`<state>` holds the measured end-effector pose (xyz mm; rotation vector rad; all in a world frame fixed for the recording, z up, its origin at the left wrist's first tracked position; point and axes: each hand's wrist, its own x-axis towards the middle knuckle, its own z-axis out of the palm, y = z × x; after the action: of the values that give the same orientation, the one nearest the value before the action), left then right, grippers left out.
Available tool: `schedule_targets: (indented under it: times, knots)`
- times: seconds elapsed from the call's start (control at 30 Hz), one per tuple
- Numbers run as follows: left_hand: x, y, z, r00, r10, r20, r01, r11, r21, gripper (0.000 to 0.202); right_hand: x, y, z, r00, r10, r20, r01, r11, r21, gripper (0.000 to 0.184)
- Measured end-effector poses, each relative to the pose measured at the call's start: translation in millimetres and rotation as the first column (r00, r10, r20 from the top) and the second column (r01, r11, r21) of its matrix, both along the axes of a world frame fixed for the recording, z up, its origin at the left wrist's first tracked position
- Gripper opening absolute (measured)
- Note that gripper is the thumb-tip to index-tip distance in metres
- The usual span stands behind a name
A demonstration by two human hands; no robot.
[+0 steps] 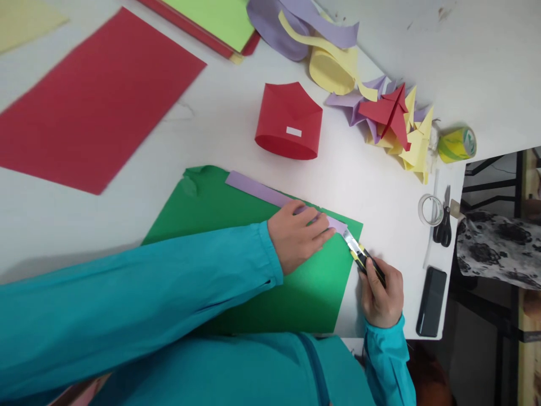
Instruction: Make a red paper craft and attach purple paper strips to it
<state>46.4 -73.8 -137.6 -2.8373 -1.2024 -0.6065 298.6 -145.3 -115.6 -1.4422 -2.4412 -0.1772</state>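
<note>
A folded purple paper strip [257, 189] lies slantwise along the upper part of a green sheet [313, 299]. My left hand [298, 234] rests on the strip with fingers spread, pressing it against the sheet and covering part of it. In my right hand [384, 296] is a yellow-and-black utility knife [361, 256], its handle gripped in closed fingers. The blade is out, and its tip touches the right end of the purple strip. Above the strip stands a red paper piece [289, 115], curved into a ring with a pointed top and a small white patch.
A large red sheet [101, 101] lies at left, and stacked coloured paper [211, 22] at the top. Purple and yellow paper loops [333, 67] sit beside folded paper stars [393, 118]. Tape rolls [459, 144], scissors [443, 225] and a black case [431, 301] line the right edge.
</note>
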Motion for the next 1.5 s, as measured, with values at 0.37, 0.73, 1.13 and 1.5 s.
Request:
schedule_targets:
  times: [0.37, 0.73, 1.13, 1.5]
  knots:
    - [1.0, 0.5, -0.4, 0.999, 0.023, 0.026, -0.023, 0.999, 0.029, 0.026, 4.2, -2.2, 0.2, 0.999, 0.013, 0.035, -0.014, 1.000, 0.018, 0.055]
    - [1.0, -1.0, -1.4, 1.000, 0.014, 0.012, -0.014, 1.000, -0.012, 0.028, -1.4, -2.6, 1.5, 1.000, 0.005, 0.020, -0.005, 1.000, 0.002, 0.056]
    - [-1.5, 0.1, -3.1, 0.999, -0.018, 0.041, 0.017, 0.999, 0.032, 0.029, 2.7, -5.8, 2.4, 1.000, -0.012, -0.003, 0.012, 1.000, -0.009, 0.057]
    - [3.2, -4.8, -4.6, 0.998, -0.045, 0.046, 0.048, 0.997, -0.068, 0.039, -1.9, -3.2, 0.5, 0.999, -0.030, -0.022, 0.030, 1.000, 0.000, 0.055]
